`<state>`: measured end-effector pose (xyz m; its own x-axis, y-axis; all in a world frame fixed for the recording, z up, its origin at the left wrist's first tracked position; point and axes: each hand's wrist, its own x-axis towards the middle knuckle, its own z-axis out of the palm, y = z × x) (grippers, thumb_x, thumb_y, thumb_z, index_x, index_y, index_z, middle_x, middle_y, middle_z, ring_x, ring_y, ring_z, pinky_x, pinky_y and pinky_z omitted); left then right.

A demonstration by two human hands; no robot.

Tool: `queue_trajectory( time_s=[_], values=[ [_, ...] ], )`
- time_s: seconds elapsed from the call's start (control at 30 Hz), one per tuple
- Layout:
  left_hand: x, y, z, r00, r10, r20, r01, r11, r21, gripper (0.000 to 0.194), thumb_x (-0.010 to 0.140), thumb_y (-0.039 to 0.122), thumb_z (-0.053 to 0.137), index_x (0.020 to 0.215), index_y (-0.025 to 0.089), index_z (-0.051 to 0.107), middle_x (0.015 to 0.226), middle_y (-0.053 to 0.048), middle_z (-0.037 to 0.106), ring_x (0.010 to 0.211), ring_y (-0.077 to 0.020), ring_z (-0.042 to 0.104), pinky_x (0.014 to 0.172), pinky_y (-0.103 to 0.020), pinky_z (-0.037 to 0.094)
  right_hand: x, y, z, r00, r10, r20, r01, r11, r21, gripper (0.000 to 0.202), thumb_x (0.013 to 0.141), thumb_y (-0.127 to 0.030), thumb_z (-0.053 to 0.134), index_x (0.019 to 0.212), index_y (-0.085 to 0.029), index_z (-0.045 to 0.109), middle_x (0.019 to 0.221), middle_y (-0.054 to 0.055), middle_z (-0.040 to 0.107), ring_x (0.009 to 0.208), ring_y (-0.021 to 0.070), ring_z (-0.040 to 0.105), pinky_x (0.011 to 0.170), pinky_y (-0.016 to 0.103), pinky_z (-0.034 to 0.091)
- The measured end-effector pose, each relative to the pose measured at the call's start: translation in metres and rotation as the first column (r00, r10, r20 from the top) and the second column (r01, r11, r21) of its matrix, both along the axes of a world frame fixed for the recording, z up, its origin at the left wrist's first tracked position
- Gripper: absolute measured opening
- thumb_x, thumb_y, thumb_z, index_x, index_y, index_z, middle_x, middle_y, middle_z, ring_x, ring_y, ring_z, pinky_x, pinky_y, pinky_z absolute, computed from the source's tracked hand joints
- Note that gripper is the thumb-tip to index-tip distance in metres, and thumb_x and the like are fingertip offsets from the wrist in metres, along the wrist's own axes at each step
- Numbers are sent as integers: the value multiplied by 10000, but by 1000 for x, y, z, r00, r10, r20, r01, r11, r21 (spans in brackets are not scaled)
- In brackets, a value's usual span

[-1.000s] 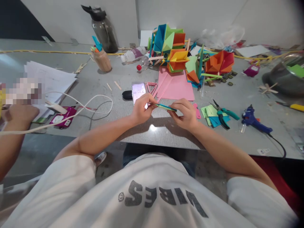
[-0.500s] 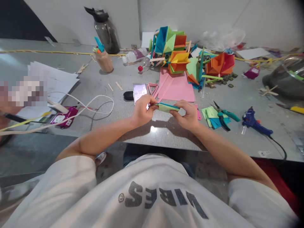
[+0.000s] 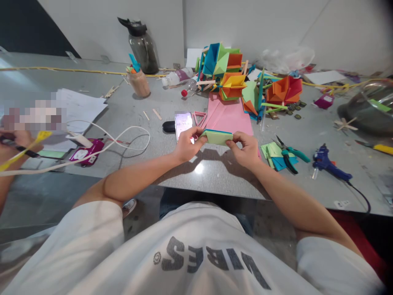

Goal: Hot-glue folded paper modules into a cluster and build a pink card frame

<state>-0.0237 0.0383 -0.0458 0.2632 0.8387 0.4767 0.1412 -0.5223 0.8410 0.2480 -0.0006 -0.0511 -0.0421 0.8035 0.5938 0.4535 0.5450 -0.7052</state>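
Between both hands, above the near part of the table, is a folded green paper piece (image 3: 218, 138) with a blue layer along its far edge. My left hand (image 3: 188, 144) pinches its left end, and my right hand (image 3: 245, 148) pinches its right end. Just beyond my left hand lies a lit phone (image 3: 183, 121). Pink paper sheets (image 3: 233, 114) spread out behind the held piece. Right of my right hand are green and blue folded papers (image 3: 272, 153), with teal-handled pliers (image 3: 288, 155) lying over them.
Colourful folded paper forms (image 3: 227, 65) stand at the back. A blue glue gun (image 3: 330, 164) and a yellow-handled cutter (image 3: 376, 146) lie right. A dark water bottle (image 3: 144, 51) and a wooden cup (image 3: 138, 83) stand back left. White cable (image 3: 135, 130) loops near a purple power adapter (image 3: 87, 153); another person's hand (image 3: 18, 143) is beyond.
The folded paper has tilted, so more of its green face shows. Both hands keep hold of its ends. The view has shifted slightly, and the other person's hand on the left shows more.
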Motion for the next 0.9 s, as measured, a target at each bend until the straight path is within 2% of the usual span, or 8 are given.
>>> queue_trajectory(
  time_s=[0.1,0.17,0.37,0.5,0.63,0.7,0.8,0.9],
  values=[
    [1,1,-1,1000,7,-27,-7,1000,-13,191,1007,371,804,907,216,753,825,-7,750,794,-172,647,803,-336,546,1,2,-1,1000,2,-23,-3,999,-39,386,999,-517,859,814,-271,627,756,-8,633,699,178,561,700,358,507],
    [1,2,0,999,33,-36,-34,999,-21,197,991,340,810,860,220,725,791,1,726,785,-176,638,784,-335,530,1,2,-2,999,24,-36,-27,997,-78,384,996,-553,869,841,-272,657,769,-3,647,709,182,573,706,359,527],
    [1,1,3,997,57,-45,-59,997,-44,207,947,237,814,804,223,665,755,13,682,754,-169,607,748,-323,509,1,3,-2,989,123,-84,-134,981,-138,277,957,-530,879,1021,-272,800,952,26,804,814,194,695,801,363,620],
    [7,-3,-2,999,10,-51,-11,1000,-11,243,993,271,805,813,228,647,769,8,671,760,-170,595,741,-328,499,3,4,-4,992,102,-68,-109,987,-114,213,928,-433,870,864,-265,757,808,0,734,756,182,641,751,344,566],
    [10,-1,-6,990,-19,-143,27,998,53,191,1049,324,787,899,225,722,851,-22,756,819,-194,654,790,-360,516,6,6,-9,995,59,-79,-68,991,-115,148,877,-329,799,772,-255,724,726,-13,684,713,172,605,699,332,499],
    [3,8,-3,979,-14,-203,42,990,134,141,1053,336,793,966,228,769,926,-49,803,890,-223,708,842,-390,548,9,10,-10,996,28,-88,-37,995,-98,109,859,-314,779,779,-252,739,734,-13,697,712,170,610,701,334,494],
    [-19,36,4,962,66,-265,32,937,349,91,1046,317,783,1082,241,819,1115,-104,842,1103,-289,762,1061,-490,594,16,19,-10,991,-30,-134,25,999,-36,141,864,-356,800,792,-261,727,732,-16,681,712,170,589,688,331,486],
    [-45,72,9,938,225,-262,-90,892,444,176,1076,430,783,1075,258,822,1226,-126,805,1215,-315,726,1158,-540,559,25,29,-7,979,-70,-190,71,997,-2,239,889,-453,839,812,-273,702,732,-13,670,722,177,583,671,329,487]
  ],
)
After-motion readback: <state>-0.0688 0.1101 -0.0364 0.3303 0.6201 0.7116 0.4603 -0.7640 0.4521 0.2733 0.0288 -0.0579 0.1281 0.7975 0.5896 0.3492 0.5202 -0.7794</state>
